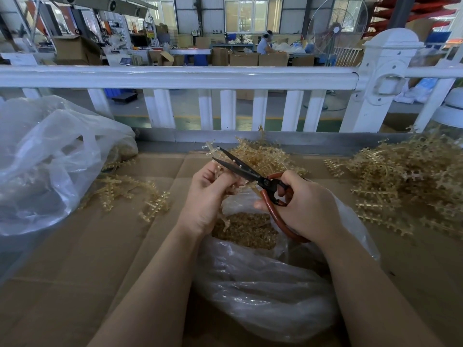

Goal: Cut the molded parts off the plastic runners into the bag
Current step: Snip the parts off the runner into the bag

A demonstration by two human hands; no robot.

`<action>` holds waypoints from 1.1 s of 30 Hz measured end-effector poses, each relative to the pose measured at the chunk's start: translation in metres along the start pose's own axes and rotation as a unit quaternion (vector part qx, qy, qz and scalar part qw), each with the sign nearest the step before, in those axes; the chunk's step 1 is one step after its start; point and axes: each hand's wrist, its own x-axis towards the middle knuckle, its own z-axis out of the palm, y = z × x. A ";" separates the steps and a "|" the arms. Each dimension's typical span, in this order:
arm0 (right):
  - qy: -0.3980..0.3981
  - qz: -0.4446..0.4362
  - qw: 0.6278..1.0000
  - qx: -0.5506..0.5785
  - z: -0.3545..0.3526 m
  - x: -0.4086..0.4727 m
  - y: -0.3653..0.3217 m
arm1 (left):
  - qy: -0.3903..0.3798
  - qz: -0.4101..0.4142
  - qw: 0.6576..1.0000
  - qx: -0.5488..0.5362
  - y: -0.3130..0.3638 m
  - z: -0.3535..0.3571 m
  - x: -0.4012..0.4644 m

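My left hand grips a translucent amber plastic runner whose top pokes out above my fingers. My right hand holds red-handled scissors; their dark blades are spread apart around the runner, just above my left fingers. Below both hands lies an open clear plastic bag with a heap of small amber cut parts inside.
A big pile of uncut runners lies at the right, a smaller pile behind the scissors, and stripped runners at the left. A large clear bag sits far left. Cardboard covers the table; a white railing stands behind.
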 end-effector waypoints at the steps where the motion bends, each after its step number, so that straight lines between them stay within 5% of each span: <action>1: -0.001 0.000 1.000 -0.002 0.000 0.000 0.000 | -0.002 0.002 1.000 0.000 0.000 0.000 0.000; 33: -0.031 0.014 0.999 -0.017 0.001 0.002 0.001 | 0.007 0.001 1.000 0.019 0.000 0.000 -0.001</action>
